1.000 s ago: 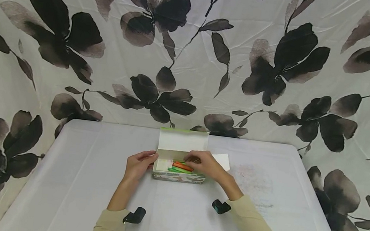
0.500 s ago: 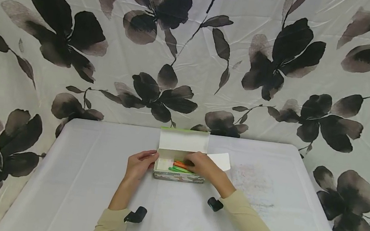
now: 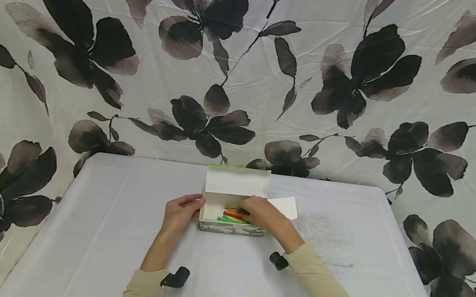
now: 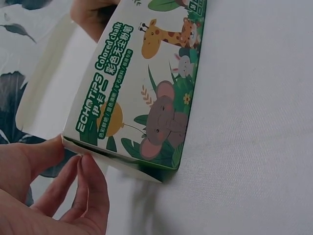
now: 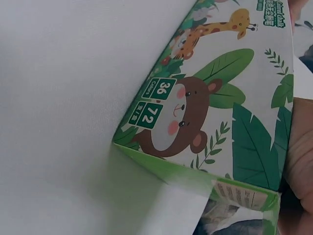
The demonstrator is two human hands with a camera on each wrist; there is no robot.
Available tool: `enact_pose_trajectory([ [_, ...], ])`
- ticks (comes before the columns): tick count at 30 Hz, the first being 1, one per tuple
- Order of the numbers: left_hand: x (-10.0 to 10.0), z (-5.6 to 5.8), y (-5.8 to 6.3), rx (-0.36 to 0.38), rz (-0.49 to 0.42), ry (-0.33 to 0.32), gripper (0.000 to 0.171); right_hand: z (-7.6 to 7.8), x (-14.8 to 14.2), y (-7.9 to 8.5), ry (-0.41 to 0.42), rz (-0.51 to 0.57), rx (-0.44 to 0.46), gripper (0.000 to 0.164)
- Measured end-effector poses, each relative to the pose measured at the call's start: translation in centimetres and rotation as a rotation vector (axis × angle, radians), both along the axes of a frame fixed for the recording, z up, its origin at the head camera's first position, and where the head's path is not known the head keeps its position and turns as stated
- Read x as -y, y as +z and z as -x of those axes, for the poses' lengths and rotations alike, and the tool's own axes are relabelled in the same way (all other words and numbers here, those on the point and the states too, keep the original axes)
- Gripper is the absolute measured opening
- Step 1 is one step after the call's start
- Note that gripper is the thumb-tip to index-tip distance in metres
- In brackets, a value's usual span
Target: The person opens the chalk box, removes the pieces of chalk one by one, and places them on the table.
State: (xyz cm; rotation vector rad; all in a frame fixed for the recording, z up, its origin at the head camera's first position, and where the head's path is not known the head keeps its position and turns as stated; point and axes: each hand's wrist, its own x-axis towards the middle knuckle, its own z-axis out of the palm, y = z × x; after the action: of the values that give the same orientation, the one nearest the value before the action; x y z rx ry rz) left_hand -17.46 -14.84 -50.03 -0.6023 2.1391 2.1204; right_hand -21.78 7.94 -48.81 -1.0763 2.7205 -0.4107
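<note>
An open cardboard box of colored chalk [image 3: 231,229] stands at the far middle of the table, its printed animals showing in the left wrist view. Several green and orange chalk sticks [image 3: 233,219] lie inside. At the box's left end, my left hand [image 3: 179,213] pinches the edge between thumb and fingers. My right hand [image 3: 263,213] reaches over the right end, fingers down among the chalk. The box wall hides those fingertips in the right wrist view, and I cannot tell whether they grip a stick.
The box's lid [image 3: 237,182] stands raised at the back. A white end flap [image 3: 284,206] sticks out to the right. Under everything is a white-covered table [image 3: 120,233] with faint colored smudges, and a floral cloth [image 3: 247,70] hangs behind its far edge.
My right hand has gone lower into the box, its fingers now deeper among the chalk sticks. My left hand keeps its hold at the left end.
</note>
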Motion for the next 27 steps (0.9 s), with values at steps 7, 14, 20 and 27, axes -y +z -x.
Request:
enact_pose_trajectory([
  [7, -0.3, 0.3, -0.2, 0.014, -0.003, 0.026, 0.033, 0.3, -1.7, 0.6, 0.026, 0.229, 0.079, 0.015],
  [14, -0.5, 0.5, -0.3, 0.004, -0.023, 0.035, 0.034, 0.8, -3.6, 1.7, -0.03, 0.445, 0.215, 0.02],
  [20, -0.5, 1.2, -2.1, 0.042, -0.016, 0.06, 0.039, 1.1, -5.7, 3.2, -0.132, 0.532, 0.237, 0.021],
  [27, 0.2, 2.6, -5.8, -0.034, -0.034, 0.053, 0.055, 1.6, -8.7, 4.4, -0.221, 0.655, 0.329, 0.026],
])
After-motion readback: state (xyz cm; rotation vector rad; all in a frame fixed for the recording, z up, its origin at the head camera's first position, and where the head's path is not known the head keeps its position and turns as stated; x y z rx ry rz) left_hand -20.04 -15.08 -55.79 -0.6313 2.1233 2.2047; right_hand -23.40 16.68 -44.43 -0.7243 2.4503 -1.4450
